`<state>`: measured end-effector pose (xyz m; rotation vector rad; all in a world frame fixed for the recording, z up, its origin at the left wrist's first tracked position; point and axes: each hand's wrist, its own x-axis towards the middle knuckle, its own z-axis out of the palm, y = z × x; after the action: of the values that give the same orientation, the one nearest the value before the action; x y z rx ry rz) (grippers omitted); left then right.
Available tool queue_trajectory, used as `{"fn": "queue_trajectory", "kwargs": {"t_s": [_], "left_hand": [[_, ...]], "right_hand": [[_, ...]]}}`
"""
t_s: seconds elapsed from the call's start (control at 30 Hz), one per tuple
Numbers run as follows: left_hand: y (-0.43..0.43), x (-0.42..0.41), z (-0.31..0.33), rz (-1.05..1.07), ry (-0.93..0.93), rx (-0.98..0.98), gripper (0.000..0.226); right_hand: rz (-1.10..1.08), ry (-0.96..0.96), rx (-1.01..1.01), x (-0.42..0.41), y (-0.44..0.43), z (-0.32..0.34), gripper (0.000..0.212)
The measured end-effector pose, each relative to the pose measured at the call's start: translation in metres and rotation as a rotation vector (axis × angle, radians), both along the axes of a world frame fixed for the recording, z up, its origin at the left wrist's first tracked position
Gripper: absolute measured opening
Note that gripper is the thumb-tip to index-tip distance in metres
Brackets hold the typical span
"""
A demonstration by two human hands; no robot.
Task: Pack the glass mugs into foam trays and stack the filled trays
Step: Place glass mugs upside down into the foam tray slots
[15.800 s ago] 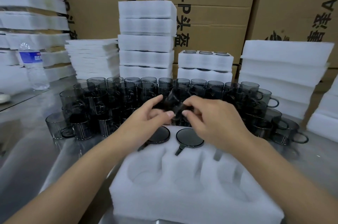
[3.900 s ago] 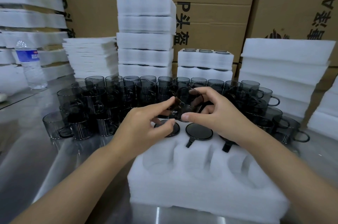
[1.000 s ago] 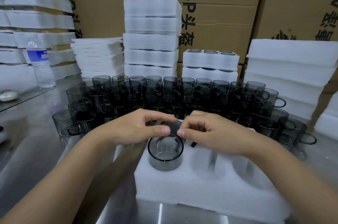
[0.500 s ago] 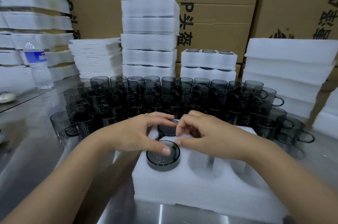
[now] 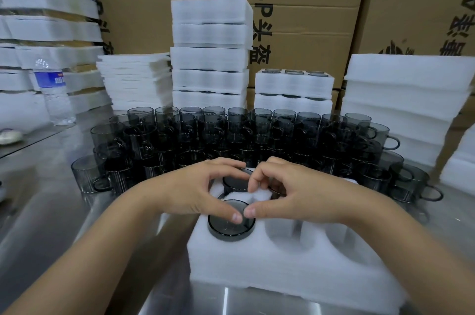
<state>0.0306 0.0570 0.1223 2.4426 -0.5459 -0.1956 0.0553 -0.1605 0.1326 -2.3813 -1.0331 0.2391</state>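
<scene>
- Cardboard cartons (image 5: 308, 31) are forming the back wall; the counter (image 5: 51, 212) is carrying everything else.
- Stacks of filled trays (image 5: 210, 57) are standing at the rear centre, with a stack of foam blocks (image 5: 406, 98) standing to the right.
- A dense group of loose mugs (image 5: 231, 132) is standing upright between those stacks and the work position, most of the visible handles pointing right.
- The foam tray (image 5: 282, 268) being filled is lying nearest the person. Its near-centre pocket (image 5: 281, 233) and near-right pocket (image 5: 341, 235) are showing empty; a seated mug (image 5: 236, 182) is occupying the far row.
- The left hand (image 5: 195, 194) and right hand (image 5: 290, 194) are arching over the tray's left half, fingers curved and gripping nothing. The right fingertips appear to be touching the foam behind.
- The mug in hand (image 5: 226, 231) is sitting in the near-left pocket, directly under both thumbs, its long axis vertical and its top standing slightly proud of the foam.
- Both thumb tips are meeting on the far edge of that top and pressing down. Neither hand is nearer; the left is lying marginally more over the pocket.
- Judgement: seating is nearly complete. A straight downward push along the vertical axis should be finishing it; uneven thumb pressure could be tilting the glass in the foam.
</scene>
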Motion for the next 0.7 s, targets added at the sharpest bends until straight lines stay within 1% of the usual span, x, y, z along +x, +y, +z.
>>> {"fn": "queue_trajectory", "kwargs": {"t_s": [0.1,0.57,0.63,0.7], "left_hand": [[0.0001,0.0001,-0.0008,0.008,-0.006,0.024,0.064],[-0.0020,0.0001,-0.0024,-0.004,0.043,0.012,0.057],[-0.0014,0.0010,-0.0031,-0.006,0.040,0.021,0.054],[-0.0006,0.0022,-0.0043,-0.006,0.024,0.029,0.049]], "right_hand": [[0.001,-0.011,-0.001,-0.0006,0.0003,-0.0001,0.038],[0.017,-0.065,0.011,0.0026,0.0002,-0.0024,0.034],[0.013,-0.061,0.068,0.0027,-0.0002,0.0002,0.031],[-0.067,-0.056,0.234,0.0064,-0.0030,0.0047,0.031]]}}
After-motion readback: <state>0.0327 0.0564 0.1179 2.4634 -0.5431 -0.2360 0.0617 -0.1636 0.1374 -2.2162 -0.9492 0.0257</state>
